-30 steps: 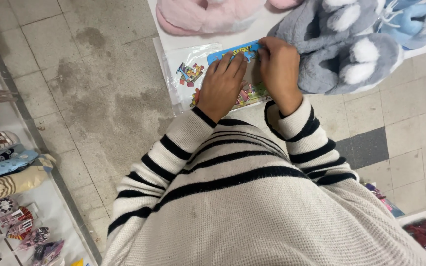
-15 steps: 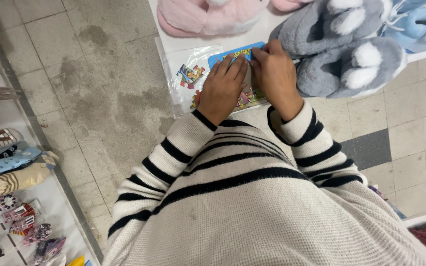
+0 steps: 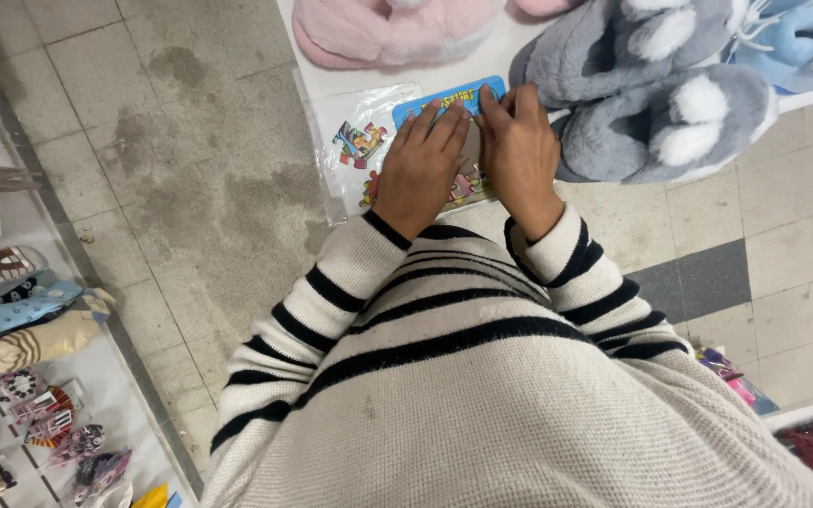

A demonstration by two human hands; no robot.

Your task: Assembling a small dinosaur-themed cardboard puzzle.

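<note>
A clear plastic packet (image 3: pixel 361 141) with a blue header card and colourful cartoon pieces inside lies on a white shelf (image 3: pixel 331 85) in front of me. My left hand (image 3: pixel 421 167) rests flat on the packet's middle with its fingers reaching the blue header. My right hand (image 3: pixel 518 150) pinches the packet's right top edge beside the header. Both arms wear a cream sweater with black stripes. Most of the packet's right half is hidden under my hands.
Grey fluffy slippers (image 3: pixel 656 94) with white pompoms lie right beside my right hand. A pink slipper (image 3: pixel 397 28) and a blue one (image 3: pixel 792 42) sit farther back. A low rack (image 3: pixel 21 310) at left holds socks and small trinkets. Tiled floor (image 3: pixel 171 188) lies between.
Both hands have slid slightly left and closer together on the packet, away from the grey slippers. The packet stays on the shelf.
</note>
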